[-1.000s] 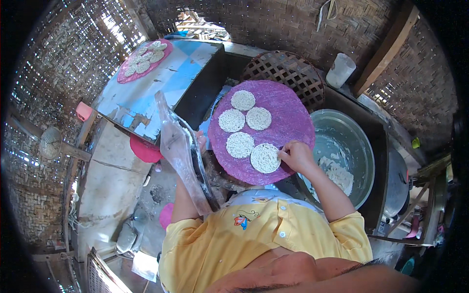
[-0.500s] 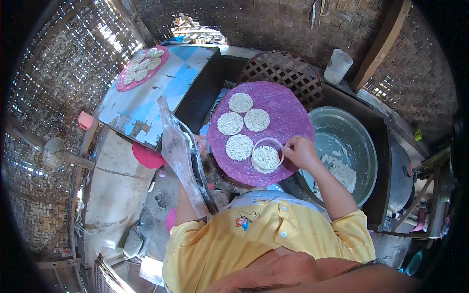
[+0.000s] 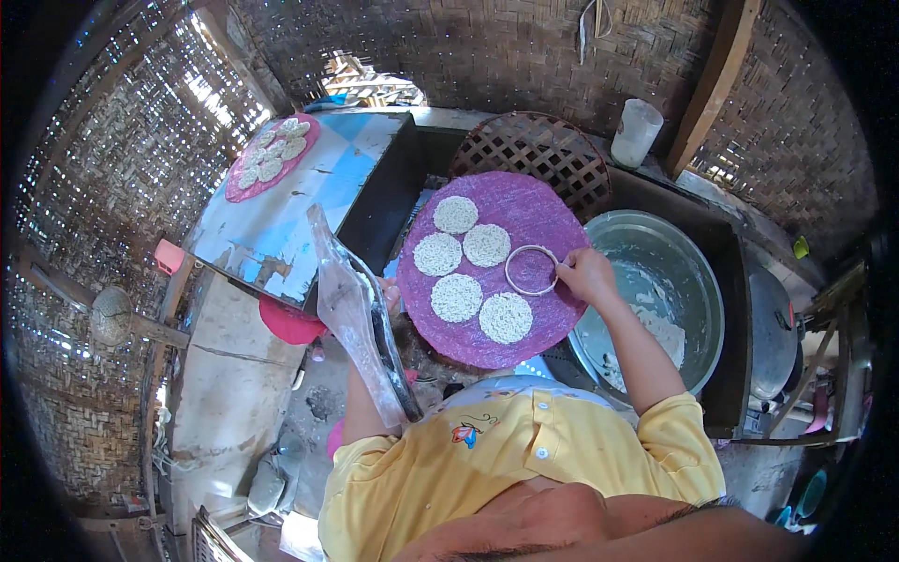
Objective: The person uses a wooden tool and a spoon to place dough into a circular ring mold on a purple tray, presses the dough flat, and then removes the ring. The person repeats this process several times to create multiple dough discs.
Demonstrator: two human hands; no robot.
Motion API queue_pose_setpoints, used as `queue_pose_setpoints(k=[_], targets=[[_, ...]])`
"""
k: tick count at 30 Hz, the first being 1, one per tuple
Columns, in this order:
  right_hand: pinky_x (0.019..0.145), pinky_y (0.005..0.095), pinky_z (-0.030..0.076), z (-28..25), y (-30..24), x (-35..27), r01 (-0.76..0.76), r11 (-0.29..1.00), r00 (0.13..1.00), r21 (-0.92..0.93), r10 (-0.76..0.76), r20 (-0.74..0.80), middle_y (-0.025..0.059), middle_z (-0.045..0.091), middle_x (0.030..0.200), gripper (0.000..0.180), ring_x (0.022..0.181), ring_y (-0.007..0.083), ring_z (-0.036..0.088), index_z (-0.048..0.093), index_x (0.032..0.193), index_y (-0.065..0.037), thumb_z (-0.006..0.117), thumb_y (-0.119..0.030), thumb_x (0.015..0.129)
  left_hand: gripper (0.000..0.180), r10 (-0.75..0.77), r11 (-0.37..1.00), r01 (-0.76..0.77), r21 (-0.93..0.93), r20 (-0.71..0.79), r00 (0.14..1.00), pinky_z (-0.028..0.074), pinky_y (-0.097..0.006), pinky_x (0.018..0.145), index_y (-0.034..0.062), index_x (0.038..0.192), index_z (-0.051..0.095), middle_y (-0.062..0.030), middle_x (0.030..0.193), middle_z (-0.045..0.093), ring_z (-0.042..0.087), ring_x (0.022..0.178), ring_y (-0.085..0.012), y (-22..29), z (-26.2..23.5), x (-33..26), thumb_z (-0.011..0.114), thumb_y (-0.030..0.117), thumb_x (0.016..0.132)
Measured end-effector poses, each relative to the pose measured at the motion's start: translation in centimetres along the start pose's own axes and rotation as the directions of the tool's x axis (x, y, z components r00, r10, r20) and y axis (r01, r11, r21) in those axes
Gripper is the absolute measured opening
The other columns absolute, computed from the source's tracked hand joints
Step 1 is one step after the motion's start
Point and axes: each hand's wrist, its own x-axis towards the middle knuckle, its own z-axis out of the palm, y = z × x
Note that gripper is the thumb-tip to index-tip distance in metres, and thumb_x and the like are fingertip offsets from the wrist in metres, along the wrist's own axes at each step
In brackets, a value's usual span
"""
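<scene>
My right hand (image 3: 590, 276) pinches the edge of a thin pale ring mould (image 3: 508, 270) over the right part of a round purple cloth-covered board (image 3: 534, 208). Only purple cloth shows inside the ring; I cannot tell whether the ring touches it. Several flat white lacy rounds lie on the board, the nearest being a round (image 3: 506, 318) just below the ring. Left of the board, my left hand (image 3: 390, 292) is partly hidden behind a long dark-edged thing wrapped in clear plastic (image 3: 351, 304). Its fingers curl at that thing's far side, holding it upright on edge.
A big metal basin (image 3: 712, 309) with white dough (image 3: 663, 335) stands at the right. Behind the board leans a woven basket tray (image 3: 538, 150). A blue-and-white table (image 3: 323, 187) at the left bears a pink cloth with more rounds. A plastic jug (image 3: 637, 133) stands at the back right.
The ring mould has come off the lower right round and moved up and to the right with my right hand. That round now lies uncovered. My left hand keeps its hold.
</scene>
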Motion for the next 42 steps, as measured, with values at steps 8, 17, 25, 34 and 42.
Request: queue_pose_setpoints(k=[8, 17, 25, 34, 42], targets=[[0.067, 0.0414, 0.048, -0.2, -0.6, -0.5, 0.045, 0.999, 0.998, -0.009, -0.044, 0.051, 0.0154, 0.062, 0.075, 0.027, 0.073, 0.0318, 0.06, 0.066, 0.074, -0.009, 0.06, -0.035, 0.069, 0.017, -0.032, 0.999, 0.032, 0.006, 0.03, 0.999, 0.047, -0.038, 0.073, 0.0042, 0.089, 0.053, -0.0073, 0.083, 0.054, 0.056, 0.076, -0.0219, -0.3, 0.6, -0.4, 0.059, 0.015, 0.077], [0.064, 0.0418, 0.046, -3.3, -1.7, -2.9, 0.08, 0.99, 0.994, -0.12, -0.088, -0.062, 0.0133, 0.061, 0.074, 0.033, 0.072, 0.0316, 0.059, 0.065, 0.071, -0.006, 0.06, -0.038, 0.073, 0.022, -0.483, 0.788, 0.494, -0.368, 0.129, 0.866, 0.048, -0.039, 0.074, 0.0044, 0.091, 0.055, -0.008, 0.089, 0.056, 0.058, 0.082, -0.0247, -1.9, 0.5, -0.6, 0.059, 0.023, 0.079], [0.076, 0.039, 0.041, -11.4, -9.3, -7.7, 0.8, 0.595, 0.558, 0.071, -0.696, -0.451, 0.0188, 0.052, 0.096, 0.045, 0.088, 0.0331, 0.051, 0.049, 0.108, 0.003, 0.06, -0.024, 0.073, 0.016, 0.212, 0.543, -0.653, 0.529, 0.666, 0.716, 0.046, -0.037, 0.063, 0.0125, 0.071, 0.059, -0.0075, 0.068, 0.058, 0.058, 0.068, -0.0266, 2.7, 13.5, -1.1, 0.065, 0.024, 0.061], [0.065, 0.0339, 0.042, -15.7, -4.2, -15.3, 0.69, 0.724, 0.701, 0.018, -0.661, -0.268, 0.0119, 0.046, 0.082, 0.042, 0.073, 0.0261, 0.051, 0.041, 0.096, -0.003, 0.062, -0.002, 0.06, 0.016, 0.332, 0.529, -0.83, 0.177, 0.857, 0.394, 0.046, -0.033, 0.07, 0.0081, 0.064, 0.056, -0.0058, 0.057, 0.053, 0.056, 0.058, -0.0231, 5.0, 18.1, -2.8, 0.064, 0.016, 0.053], [0.057, 0.0239, 0.041, -21.0, 4.6, -19.0, 0.377, 0.566, 0.865, 0.733, 0.067, -0.497, 0.0036, 0.043, 0.081, 0.042, 0.07, 0.0122, 0.046, 0.037, 0.104, -0.007, 0.052, 0.003, 0.065, 0.041, 0.237, 0.915, -0.403, -0.028, 0.844, 0.48, 0.033, -0.039, 0.095, 0.0051, 0.096, 0.058, -0.0141, 0.094, 0.059, 0.053, 0.099, -0.0239, 1.7, 19.5, -1.4, 0.069, 0.021, 0.06]])
